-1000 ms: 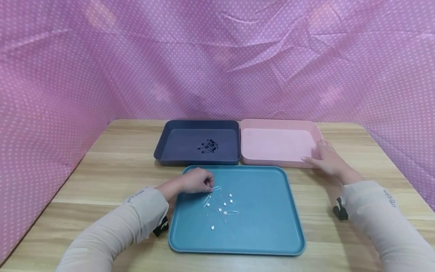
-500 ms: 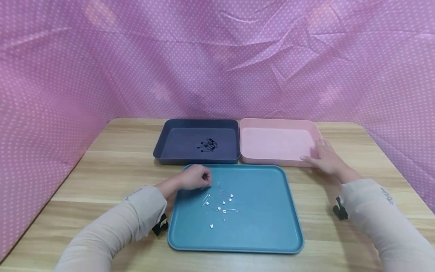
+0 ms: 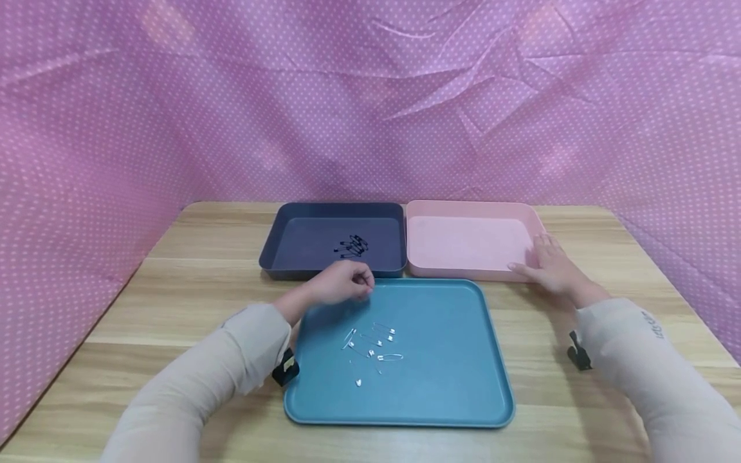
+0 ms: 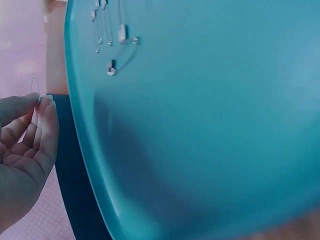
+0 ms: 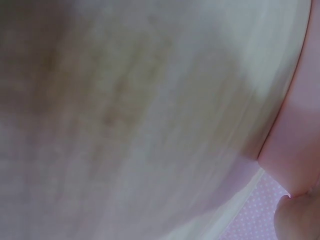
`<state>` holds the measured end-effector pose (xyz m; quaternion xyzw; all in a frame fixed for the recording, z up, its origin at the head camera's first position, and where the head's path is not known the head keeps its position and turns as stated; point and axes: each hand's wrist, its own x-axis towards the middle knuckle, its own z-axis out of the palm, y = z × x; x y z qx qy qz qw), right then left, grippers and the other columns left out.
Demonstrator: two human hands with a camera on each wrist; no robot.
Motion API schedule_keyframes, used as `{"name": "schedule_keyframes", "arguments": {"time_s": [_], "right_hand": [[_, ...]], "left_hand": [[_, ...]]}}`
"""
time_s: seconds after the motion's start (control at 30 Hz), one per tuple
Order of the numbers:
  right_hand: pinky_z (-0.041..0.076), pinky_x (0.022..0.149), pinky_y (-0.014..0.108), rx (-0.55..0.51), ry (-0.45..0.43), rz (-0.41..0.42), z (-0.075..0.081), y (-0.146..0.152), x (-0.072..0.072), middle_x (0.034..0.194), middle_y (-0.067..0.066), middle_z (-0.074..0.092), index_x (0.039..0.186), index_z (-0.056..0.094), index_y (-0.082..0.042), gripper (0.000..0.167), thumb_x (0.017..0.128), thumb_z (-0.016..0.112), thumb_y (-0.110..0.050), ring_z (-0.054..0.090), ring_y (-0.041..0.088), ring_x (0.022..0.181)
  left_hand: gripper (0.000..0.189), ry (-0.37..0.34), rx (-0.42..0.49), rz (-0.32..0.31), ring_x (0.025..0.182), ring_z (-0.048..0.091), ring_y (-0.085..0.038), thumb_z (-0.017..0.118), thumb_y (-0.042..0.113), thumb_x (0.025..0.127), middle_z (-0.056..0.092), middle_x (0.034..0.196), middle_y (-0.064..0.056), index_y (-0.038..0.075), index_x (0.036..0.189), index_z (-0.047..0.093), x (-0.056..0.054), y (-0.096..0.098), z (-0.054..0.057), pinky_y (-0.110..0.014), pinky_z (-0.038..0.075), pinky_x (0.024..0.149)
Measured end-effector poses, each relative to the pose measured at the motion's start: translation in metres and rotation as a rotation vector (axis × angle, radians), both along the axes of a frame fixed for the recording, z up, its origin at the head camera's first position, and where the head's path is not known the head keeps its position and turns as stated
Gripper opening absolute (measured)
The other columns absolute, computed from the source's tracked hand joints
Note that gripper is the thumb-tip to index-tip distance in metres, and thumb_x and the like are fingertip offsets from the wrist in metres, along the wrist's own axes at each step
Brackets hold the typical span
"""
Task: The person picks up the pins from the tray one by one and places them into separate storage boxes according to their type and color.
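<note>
Thumb and fingertips of my left hand point(image 3: 343, 283) pinch a silver safety pin point(image 4: 35, 89) above the far left edge of the teal tray point(image 3: 446, 360). Several silver safety pins point(image 3: 390, 357) lie scattered on that tray's left half. Black safety pins point(image 3: 354, 246) sit in a heap inside the navy tray point(image 3: 278, 247), just beyond the left hand. My right hand point(image 3: 550, 267) rests against the front right corner of the pink tray point(image 3: 469, 271), its fingers extended; in the right wrist view only a bit of it shows beside the tray's wall.
The navy and pink trays stand side by side behind the teal one on a wooden table point(image 3: 191, 270). A pink dotted cloth point(image 3: 370, 103) hangs behind and at both sides. Black wrist cameras point(image 3: 285, 368) sit below both sleeves.
My left hand has lifted a silver safety pin off the teal tray and moved away from me, toward the navy tray. The right hand stays at the pink tray.
</note>
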<state>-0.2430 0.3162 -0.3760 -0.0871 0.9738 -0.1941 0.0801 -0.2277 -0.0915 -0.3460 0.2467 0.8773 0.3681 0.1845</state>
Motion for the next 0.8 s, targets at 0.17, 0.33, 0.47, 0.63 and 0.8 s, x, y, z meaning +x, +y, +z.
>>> {"name": "schedule_keyframes", "arguments": {"time_s": [0.17, 0.33, 0.47, 0.63, 0.8], "right_hand": [[-0.004, 0.096, 0.053, 0.004, -0.003, -0.004, 0.001, 0.0, 0.0, 0.134, 0.029, -0.017, 0.13, -0.012, 0.011, 0.097, 0.082, 0.039, -0.057, -0.016, 0.04, 0.122], [-0.004, 0.096, 0.053, 0.015, 0.001, -0.001, 0.002, 0.002, 0.0, 0.134, 0.03, -0.017, 0.13, -0.01, 0.012, 0.097, 0.083, 0.038, -0.057, -0.015, 0.041, 0.122], [-0.003, 0.096, 0.053, 0.021, -0.001, 0.0, 0.002, 0.002, -0.001, 0.133, 0.03, -0.017, 0.13, -0.01, 0.013, 0.097, 0.083, 0.038, -0.057, -0.015, 0.041, 0.122], [-0.004, 0.096, 0.053, 0.019, -0.017, -0.003, 0.001, 0.001, -0.002, 0.134, 0.03, -0.017, 0.13, -0.011, 0.013, 0.099, 0.082, 0.038, -0.058, -0.016, 0.04, 0.122], [-0.004, 0.096, 0.053, 0.017, -0.013, -0.003, 0.0, 0.001, -0.002, 0.133, 0.031, -0.016, 0.129, -0.011, 0.013, 0.099, 0.082, 0.038, -0.058, -0.016, 0.041, 0.122]], "left_hand": [[0.008, 0.021, 0.01, 0.044, 0.069, 0.054, -0.014, 0.054, 0.01, 0.085, 0.058, 0.075, -0.002, 0.006, 0.087, 0.061, -0.005, 0.011, 0.003, -0.026, 0.044, 0.064], [0.011, 0.047, 0.021, 0.089, 0.072, 0.055, -0.013, 0.055, 0.015, 0.085, 0.058, 0.078, 0.0, 0.007, 0.089, 0.063, -0.012, 0.025, 0.006, -0.026, 0.045, 0.065], [0.014, 0.052, 0.043, 0.125, 0.074, 0.055, -0.013, 0.054, 0.016, 0.086, 0.058, 0.08, 0.0, 0.007, 0.092, 0.063, -0.016, 0.035, 0.008, -0.026, 0.045, 0.066], [0.011, 0.013, 0.087, 0.164, 0.076, 0.057, -0.01, 0.056, 0.016, 0.085, 0.059, 0.083, 0.0, 0.009, 0.09, 0.063, -0.023, 0.046, 0.006, -0.027, 0.046, 0.069], [0.013, -0.044, 0.148, 0.183, 0.078, 0.059, -0.011, 0.058, 0.015, 0.083, 0.061, 0.085, -0.001, 0.007, 0.091, 0.063, -0.029, 0.059, 0.005, -0.025, 0.047, 0.07]]}}
